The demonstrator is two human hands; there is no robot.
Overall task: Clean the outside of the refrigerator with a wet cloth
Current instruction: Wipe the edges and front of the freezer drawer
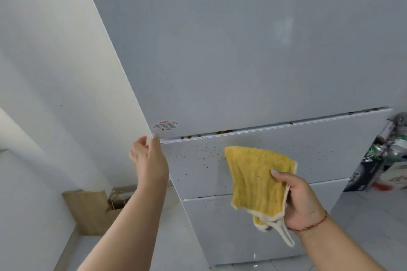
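Observation:
A tall white refrigerator (242, 50) fills the view, with an upper door and two drawer fronts below. Brown specks and drips dot the middle drawer front (198, 160) and the seam above it. My right hand (299, 200) holds a yellow cloth (257, 178) with a white border up in front of the middle drawer; whether the cloth touches the surface I cannot tell. My left hand (149, 156) has its fingertips at the lower left corner of the upper door, by a small red-printed label (165, 125). It holds nothing.
A white wall (44, 72) stands at the left. Brown paper bags (99, 204) lean on the floor in the corner beside the fridge. At the right, bottles and boxes (383, 156) crowd next to the fridge. Pale floor tiles (363, 215) lie below.

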